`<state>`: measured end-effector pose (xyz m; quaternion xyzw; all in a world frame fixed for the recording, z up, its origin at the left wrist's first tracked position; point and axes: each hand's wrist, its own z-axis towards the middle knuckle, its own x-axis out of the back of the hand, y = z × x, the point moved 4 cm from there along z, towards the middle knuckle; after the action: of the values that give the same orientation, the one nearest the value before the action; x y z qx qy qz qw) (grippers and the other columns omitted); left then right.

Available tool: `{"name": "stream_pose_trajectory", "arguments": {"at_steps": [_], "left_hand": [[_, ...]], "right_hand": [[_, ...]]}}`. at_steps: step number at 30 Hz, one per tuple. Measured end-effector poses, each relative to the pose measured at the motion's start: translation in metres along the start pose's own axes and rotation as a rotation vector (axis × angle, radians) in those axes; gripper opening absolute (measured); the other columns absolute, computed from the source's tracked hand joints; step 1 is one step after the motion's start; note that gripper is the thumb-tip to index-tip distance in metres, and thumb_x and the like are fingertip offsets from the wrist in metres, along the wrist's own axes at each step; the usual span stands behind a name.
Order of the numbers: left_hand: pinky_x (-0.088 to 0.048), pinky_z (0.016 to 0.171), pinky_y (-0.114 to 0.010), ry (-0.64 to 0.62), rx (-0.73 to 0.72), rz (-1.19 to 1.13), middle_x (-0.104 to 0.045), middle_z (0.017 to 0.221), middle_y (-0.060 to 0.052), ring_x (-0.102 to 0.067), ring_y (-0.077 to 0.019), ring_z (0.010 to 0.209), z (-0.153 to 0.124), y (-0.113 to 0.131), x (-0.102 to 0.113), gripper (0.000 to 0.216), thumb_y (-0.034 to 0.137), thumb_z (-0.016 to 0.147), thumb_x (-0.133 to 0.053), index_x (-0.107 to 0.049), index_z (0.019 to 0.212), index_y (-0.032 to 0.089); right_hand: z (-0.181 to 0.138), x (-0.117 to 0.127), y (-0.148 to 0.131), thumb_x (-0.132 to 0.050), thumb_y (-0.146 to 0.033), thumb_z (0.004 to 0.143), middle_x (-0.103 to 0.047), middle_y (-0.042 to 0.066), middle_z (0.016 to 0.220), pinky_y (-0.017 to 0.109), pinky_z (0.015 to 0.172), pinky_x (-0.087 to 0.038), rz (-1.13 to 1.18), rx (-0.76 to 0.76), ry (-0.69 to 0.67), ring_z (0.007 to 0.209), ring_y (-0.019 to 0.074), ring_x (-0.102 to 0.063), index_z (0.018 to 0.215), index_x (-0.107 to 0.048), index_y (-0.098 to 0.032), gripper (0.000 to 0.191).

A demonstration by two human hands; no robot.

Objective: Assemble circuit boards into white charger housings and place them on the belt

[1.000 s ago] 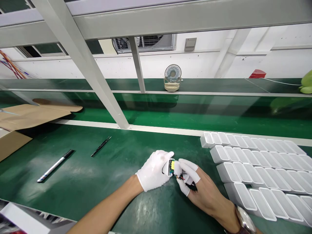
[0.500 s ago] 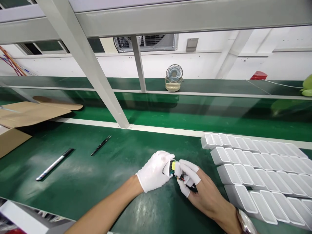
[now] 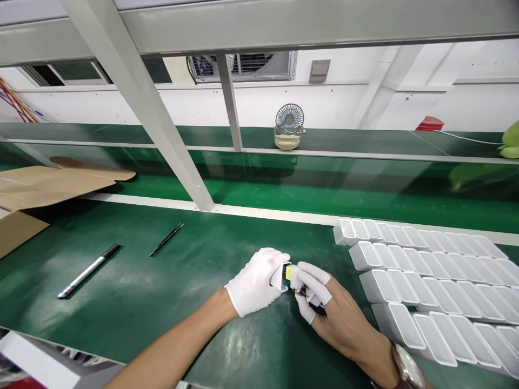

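My left hand (image 3: pixel 254 281), in a white glove, is closed around a small white plastic casing (image 3: pixel 280 275) low in the middle of the green bench. My right hand (image 3: pixel 324 302), with white finger cots on its fingertips, pinches a small circuit board (image 3: pixel 288 273) with a yellow part and red and black wires at the casing's open end. The two hands touch just above the mat. A watch sits on my right wrist (image 3: pixel 405 367).
Rows of empty white casings (image 3: pixel 425 275) lie side by side at the right. A marker pen (image 3: pixel 88 271) and black tweezers (image 3: pixel 167 239) lie at the left, near an open cardboard box (image 3: pixel 36 189). A small desk fan (image 3: pixel 288 127) stands on the far shelf behind a slanted metal post (image 3: pixel 162 129).
Both hands stay together on the casing and board with only slight finger shifts. The view has tipped a little.
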<state>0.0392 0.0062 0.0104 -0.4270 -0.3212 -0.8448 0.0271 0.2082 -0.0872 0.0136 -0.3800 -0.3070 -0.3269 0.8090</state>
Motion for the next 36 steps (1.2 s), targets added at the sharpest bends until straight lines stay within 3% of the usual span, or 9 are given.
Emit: {"name": "stream_pose_trajectory", "arguments": {"at_steps": [15,24,28,33,36], "left_hand": [[-0.054,0.094,-0.049,-0.013,-0.001,0.018,-0.060,0.120,-0.013,-0.059,-0.0303,0.116,-0.004,-0.005,-0.005,0.061,0.014,0.078,-0.067,-0.045,0.134,0.021],[-0.055,0.091,-0.048,0.023,-0.066,-0.015,-0.065,0.112,-0.010,-0.065,-0.0280,0.107,0.004,0.005,0.000,0.061,0.009,0.078,-0.064,-0.041,0.134,0.022],[-0.056,0.087,-0.044,-0.064,-0.074,-0.050,-0.068,0.104,-0.007,-0.068,-0.0254,0.095,0.006,0.007,-0.003,0.059,0.009,0.078,-0.063,-0.043,0.132,0.024],[-0.054,0.094,-0.048,-0.079,-0.025,-0.027,-0.064,0.122,-0.012,-0.062,-0.0306,0.114,0.000,0.003,-0.002,0.077,0.021,0.075,-0.075,-0.036,0.142,0.024],[-0.053,0.097,-0.049,-0.073,-0.013,0.009,-0.065,0.125,-0.011,-0.061,-0.0316,0.119,-0.003,0.000,0.001,0.068,0.031,0.078,-0.077,-0.045,0.138,0.023]], "right_hand": [[0.000,-0.002,0.002,-0.058,-0.014,0.092,-0.052,0.015,0.142,0.044,0.094,-0.060,0.021,0.000,-0.009,0.122,0.0272,-0.060,0.151,-0.032,-0.024,0.065],[0.005,-0.003,0.000,-0.057,-0.013,0.094,-0.057,0.014,0.138,0.046,0.098,-0.058,0.034,0.020,-0.016,0.122,0.0265,-0.059,0.152,-0.031,-0.022,0.064],[0.002,-0.009,0.000,-0.058,-0.016,0.095,-0.059,0.013,0.133,0.046,0.099,-0.056,0.059,-0.013,-0.067,0.121,0.0257,-0.059,0.150,-0.034,-0.022,0.060],[0.002,-0.005,-0.001,-0.063,-0.022,0.093,-0.056,0.014,0.136,0.043,0.101,-0.054,0.188,-0.077,-0.035,0.124,0.0250,-0.056,0.147,-0.036,-0.020,0.061],[0.006,0.002,-0.001,-0.065,-0.026,0.092,-0.055,0.013,0.136,0.042,0.104,-0.051,0.300,-0.153,-0.037,0.125,0.0246,-0.056,0.144,-0.038,-0.022,0.059]]}}
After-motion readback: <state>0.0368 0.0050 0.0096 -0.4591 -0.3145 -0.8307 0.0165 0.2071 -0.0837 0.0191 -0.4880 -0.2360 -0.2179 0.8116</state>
